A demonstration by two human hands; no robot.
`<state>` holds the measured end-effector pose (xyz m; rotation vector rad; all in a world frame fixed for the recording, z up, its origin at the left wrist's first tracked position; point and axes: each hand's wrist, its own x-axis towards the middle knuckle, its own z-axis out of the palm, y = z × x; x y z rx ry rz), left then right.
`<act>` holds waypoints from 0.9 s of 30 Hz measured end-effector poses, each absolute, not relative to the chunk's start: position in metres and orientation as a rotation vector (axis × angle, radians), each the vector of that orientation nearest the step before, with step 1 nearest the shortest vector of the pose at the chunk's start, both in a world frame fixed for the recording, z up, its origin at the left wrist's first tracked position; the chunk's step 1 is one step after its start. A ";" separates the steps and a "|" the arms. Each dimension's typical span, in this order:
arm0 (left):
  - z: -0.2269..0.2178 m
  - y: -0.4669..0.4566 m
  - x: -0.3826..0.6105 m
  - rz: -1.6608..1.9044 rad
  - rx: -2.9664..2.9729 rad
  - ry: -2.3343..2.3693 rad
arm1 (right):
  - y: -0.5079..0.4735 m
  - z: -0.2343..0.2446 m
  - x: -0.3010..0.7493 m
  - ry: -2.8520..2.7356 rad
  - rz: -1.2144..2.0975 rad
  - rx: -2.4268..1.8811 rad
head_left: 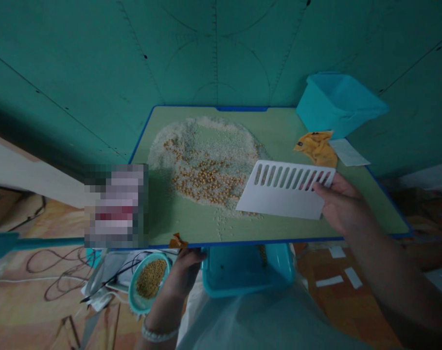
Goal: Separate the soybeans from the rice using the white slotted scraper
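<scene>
In my right hand (343, 204) is a white slotted plastic scraper (279, 199), its row of slots along the upper side. Its left end reaches the edge of a spread of white rice grains (221, 138) mixed with yellow soybeans (209, 180) on a pale green table (279, 133). Below the table's front edge, my left hand (186, 270) grips the left rim of a blue plastic basin (250, 284). The basin sits at my lap, with a few beans visible inside near its right back; the table edge hides part of it.
A light blue bin (326, 107) stands at the table's back right, beside a crumpled orange cloth (317, 148) and a white packet (350, 152). A pixelated box (118, 206) is at the left. Down left is a bowl of soybeans (151, 278) near cables (60, 270).
</scene>
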<state>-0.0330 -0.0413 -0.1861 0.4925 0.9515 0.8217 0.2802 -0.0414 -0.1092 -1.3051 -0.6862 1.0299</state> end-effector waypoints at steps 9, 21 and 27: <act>-0.181 -0.042 -0.031 0.832 0.503 0.955 | -0.044 -0.109 0.277 -0.676 1.025 -1.327; -0.181 -0.041 -0.031 0.817 0.513 0.952 | -0.053 -0.107 0.275 -0.697 1.125 -1.288; -0.179 -0.040 -0.029 0.811 0.519 0.953 | -0.058 -0.112 0.279 -0.696 1.142 -1.289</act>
